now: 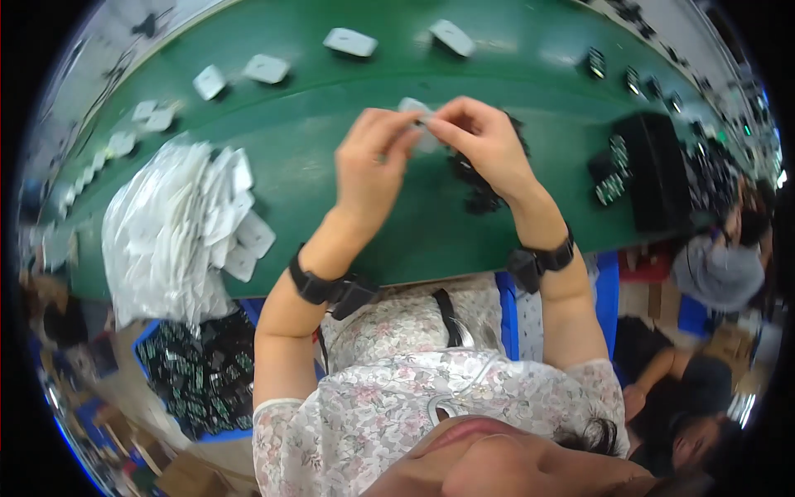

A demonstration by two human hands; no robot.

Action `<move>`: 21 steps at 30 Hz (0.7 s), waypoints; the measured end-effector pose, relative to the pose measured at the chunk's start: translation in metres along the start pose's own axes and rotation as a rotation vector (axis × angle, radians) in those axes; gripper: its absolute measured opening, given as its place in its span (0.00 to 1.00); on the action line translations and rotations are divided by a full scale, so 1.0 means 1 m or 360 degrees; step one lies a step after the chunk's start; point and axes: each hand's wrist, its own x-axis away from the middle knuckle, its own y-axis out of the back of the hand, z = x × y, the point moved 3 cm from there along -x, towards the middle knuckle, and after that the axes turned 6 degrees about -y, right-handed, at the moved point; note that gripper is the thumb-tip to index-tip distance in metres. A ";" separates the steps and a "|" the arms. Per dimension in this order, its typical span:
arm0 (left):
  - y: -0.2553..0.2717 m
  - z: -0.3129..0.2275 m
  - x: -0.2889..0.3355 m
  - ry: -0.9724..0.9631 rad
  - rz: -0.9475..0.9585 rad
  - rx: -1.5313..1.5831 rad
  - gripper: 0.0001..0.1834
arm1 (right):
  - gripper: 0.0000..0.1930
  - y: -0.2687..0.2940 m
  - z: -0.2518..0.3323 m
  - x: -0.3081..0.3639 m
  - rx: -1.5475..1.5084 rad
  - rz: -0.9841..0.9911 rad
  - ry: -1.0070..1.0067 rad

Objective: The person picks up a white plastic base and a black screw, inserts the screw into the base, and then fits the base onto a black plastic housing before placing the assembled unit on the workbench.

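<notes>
Both hands meet over the green table (298, 166), fingertips nearly touching. Between them is a small pale white piece (428, 142), mostly covered by the fingers. My left hand (368, 161) pinches at its left side, thumb and forefinger together. From the other side, the thumb and forefinger of my right hand (489, 145) close at the same spot. A tiny dark bit shows between the fingertips, too small to name. Under and beside my right hand lies a heap of small black parts (480, 197), partly hidden by the hand and wrist.
White plastic pieces (350, 41) are spaced along the far side. At left lies a pile of clear bags and flat white pieces (170, 224). Circuit boards (611, 189) lean by a black box (654, 170) at right; a blue bin (151, 335) holds more. People sit at right.
</notes>
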 end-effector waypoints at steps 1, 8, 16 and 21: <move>0.000 -0.002 -0.001 -0.0124 0.0002 -0.0051 0.10 | 0.06 -0.002 -0.004 0.000 -0.0096 0.0037 0.0035; 0.014 0.001 0.012 -0.0267 -0.0033 -0.0178 0.04 | 0.05 -0.021 -0.008 0.008 0.0175 -0.0036 -0.0012; 0.010 -0.006 0.019 -0.0576 -0.0076 -0.0397 0.09 | 0.06 -0.004 -0.019 0.012 -0.0216 0.0133 -0.0332; 0.004 0.001 0.019 -0.0575 0.0041 -0.0274 0.12 | 0.05 0.003 -0.031 0.007 -0.0246 0.0191 -0.0270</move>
